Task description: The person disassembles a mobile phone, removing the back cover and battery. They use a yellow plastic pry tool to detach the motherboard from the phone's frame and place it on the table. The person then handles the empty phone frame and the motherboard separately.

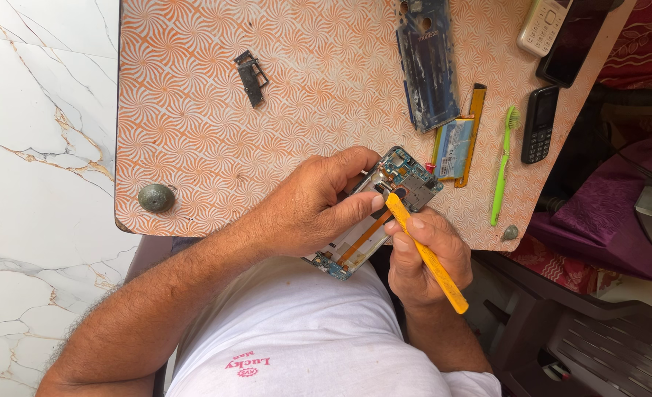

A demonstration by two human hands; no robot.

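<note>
My left hand (312, 204) grips an opened smartphone (406, 176) with its back off, circuit board and orange flex cable showing, held over the near edge of the table. My right hand (423, 257) is closed on a yellow-orange plastic pry tool (427, 256), and the tool's tip rests on the phone's board near the camera area. The lower end of the phone (334, 266) sticks out below my left palm.
The orange-patterned table (215, 147) carries a dark blue phone back cover (427, 65), a battery on a yellow strip (454, 143), a green toothbrush (502, 165), a small metal bracket (251, 76), a round grey weight (156, 197), two keypad phones (539, 123) and a dark smartphone (572, 48). A grey plastic chair (605, 345) stands at the right.
</note>
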